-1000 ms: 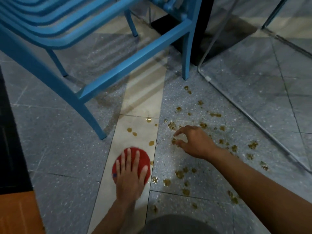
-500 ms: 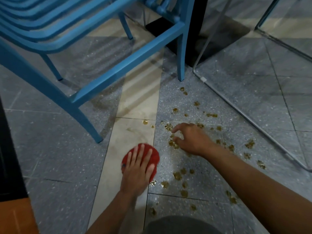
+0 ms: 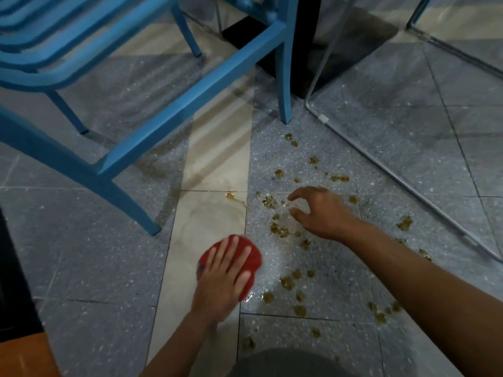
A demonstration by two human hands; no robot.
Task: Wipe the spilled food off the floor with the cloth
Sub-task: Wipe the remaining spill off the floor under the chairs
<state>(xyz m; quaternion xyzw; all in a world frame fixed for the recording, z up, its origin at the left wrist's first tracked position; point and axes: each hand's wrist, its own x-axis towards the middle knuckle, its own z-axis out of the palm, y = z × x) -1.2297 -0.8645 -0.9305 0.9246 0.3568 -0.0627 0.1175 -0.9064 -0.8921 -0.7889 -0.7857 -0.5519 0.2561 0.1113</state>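
A red cloth [image 3: 251,257] lies flat on the floor at the edge of the pale tile strip [image 3: 209,227]. My left hand [image 3: 226,278] presses down on it with fingers spread. Brown spilled food [image 3: 280,229] is scattered in several blobs over the grey speckled tile to the right of the cloth. My right hand [image 3: 321,210] rests on the floor among the blobs, fingers curled and apart, holding nothing. A wet smear shows on the pale strip above the cloth.
A blue chair [image 3: 136,85] stands at the upper left, one leg [image 3: 284,85] just beyond the spill, another leg [image 3: 130,202] left of the cloth. A thin metal frame [image 3: 402,180] runs diagonally on the right. A dark post base [image 3: 302,55] sits behind the chair.
My left hand has slid the red cloth to the right, from the pale strip toward the grey tile; blobs on the strip are gone. The right hand stayed roughly in place.
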